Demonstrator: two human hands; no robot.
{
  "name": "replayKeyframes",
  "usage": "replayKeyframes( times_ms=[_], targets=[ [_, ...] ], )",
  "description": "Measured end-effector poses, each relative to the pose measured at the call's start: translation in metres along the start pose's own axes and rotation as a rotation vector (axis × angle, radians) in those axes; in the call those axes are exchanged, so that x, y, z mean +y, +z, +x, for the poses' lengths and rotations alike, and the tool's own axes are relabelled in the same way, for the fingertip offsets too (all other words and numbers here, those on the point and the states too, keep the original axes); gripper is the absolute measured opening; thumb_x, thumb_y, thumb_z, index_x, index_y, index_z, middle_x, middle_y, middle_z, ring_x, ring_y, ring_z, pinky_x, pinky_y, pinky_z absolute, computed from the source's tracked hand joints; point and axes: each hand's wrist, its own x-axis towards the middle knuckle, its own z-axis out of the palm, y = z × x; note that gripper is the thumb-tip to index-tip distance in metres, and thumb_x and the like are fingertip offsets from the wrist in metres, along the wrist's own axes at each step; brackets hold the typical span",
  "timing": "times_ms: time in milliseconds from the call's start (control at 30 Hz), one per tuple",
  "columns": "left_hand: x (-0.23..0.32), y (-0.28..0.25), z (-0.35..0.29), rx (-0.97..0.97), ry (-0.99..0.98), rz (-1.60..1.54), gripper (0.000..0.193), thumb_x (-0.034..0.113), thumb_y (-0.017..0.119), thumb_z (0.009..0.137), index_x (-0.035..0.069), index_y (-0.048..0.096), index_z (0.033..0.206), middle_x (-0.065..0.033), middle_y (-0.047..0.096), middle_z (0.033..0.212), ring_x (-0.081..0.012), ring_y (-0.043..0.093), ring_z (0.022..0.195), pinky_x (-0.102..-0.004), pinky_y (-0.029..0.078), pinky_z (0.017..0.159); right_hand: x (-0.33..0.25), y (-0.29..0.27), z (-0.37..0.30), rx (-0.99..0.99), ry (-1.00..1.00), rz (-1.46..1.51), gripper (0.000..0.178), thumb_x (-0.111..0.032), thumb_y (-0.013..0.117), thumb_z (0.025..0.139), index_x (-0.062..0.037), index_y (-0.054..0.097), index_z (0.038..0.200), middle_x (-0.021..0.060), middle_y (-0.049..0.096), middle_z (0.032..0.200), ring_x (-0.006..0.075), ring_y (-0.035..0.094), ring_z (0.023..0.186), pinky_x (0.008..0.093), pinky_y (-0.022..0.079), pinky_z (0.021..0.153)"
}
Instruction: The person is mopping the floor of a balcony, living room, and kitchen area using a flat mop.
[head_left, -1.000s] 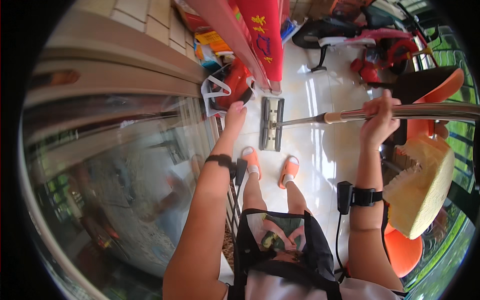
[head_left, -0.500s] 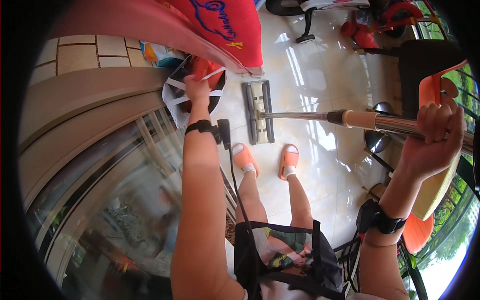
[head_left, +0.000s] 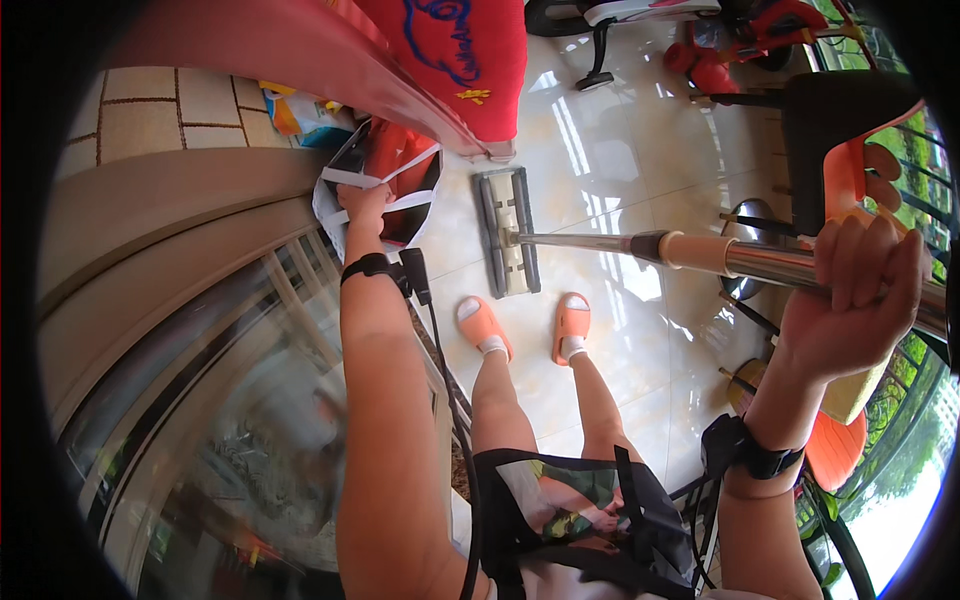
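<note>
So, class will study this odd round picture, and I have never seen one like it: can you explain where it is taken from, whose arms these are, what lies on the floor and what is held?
The picture comes from a wide camera worn on a person's head, looking down, so straight edges bend near the rim. The arms rising from the lower edge are that person's own. The left hand reaches out to a white basket with red things inside, gripping its rim. The right hand is closed round the metal handle of a mop, whose flat grey head rests on the shiny tiled floor. Below are the person's feet in orange slippers. A red cloth hangs above, and a glass door stands on the left.
</note>
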Motion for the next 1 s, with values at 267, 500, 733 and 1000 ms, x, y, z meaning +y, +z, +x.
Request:
replayKeyframes(
  times_ms=[267, 500, 733, 1000],
  targets=[
    [0.011, -0.005, -0.01, -0.376, -0.188, -0.024, 0.019, 0.013, 0.067, 0.077, 0.013, 0.051, 0.088, 0.0024, 0.045, 0.067, -0.0077, 0.039, 0.051, -0.0245, 0.037, 0.048, -0.006, -0.003, -0.009, -0.128, -0.084, -0.003, 0.03, -0.016, 0.029, 0.094, -0.0129, 0.031, 0.064, -0.0025, 0.029, 0.052, 0.0049, 0.026, 0.039, 0.0208, 0.028, 0.04],
    [0.038, -0.014, -0.03, -0.177, -0.08, -0.026, 0.035, 0.038, 0.065, 0.078, 0.006, 0.051, 0.081, 0.0006, 0.041, 0.065, -0.0103, 0.038, 0.053, -0.0252, 0.037, 0.049, -0.009, 0.013, -0.016, -0.051, -0.065, 0.049, 0.03, -0.015, 0.032, 0.093, -0.0121, 0.032, 0.063, -0.0027, 0.027, 0.05, 0.0053, 0.023, 0.039, 0.0219, 0.025, 0.039],
    [0.021, -0.047, -0.056, -0.081, -0.316, -0.16, 0.029, 0.026, 0.061, 0.083, 0.002, 0.055, 0.097, -0.0037, 0.055, 0.088, -0.015, 0.045, 0.06, -0.0262, 0.042, 0.057, -0.013, 0.023, -0.028, 0.048, -0.062, 0.038, 0.029, -0.013, 0.037, 0.092, -0.0121, 0.034, 0.063, -0.0024, 0.026, 0.049, 0.0054, 0.023, 0.04, 0.0222, 0.026, 0.041],
    [-0.017, -0.055, -0.151, -0.064, -0.331, -0.679, 0.014, 0.023, 0.056, 0.086, 0.012, 0.05, 0.08, 0.0031, 0.042, 0.071, -0.0097, 0.037, 0.056, -0.0243, 0.034, 0.048, -0.013, 0.002, -0.031, -0.011, -0.101, 0.116, 0.017, -0.005, 0.044, 0.089, -0.0089, 0.037, 0.074, 0.0002, 0.033, 0.049, 0.0079, 0.029, 0.039, 0.024, 0.03, 0.04]
  ],
)
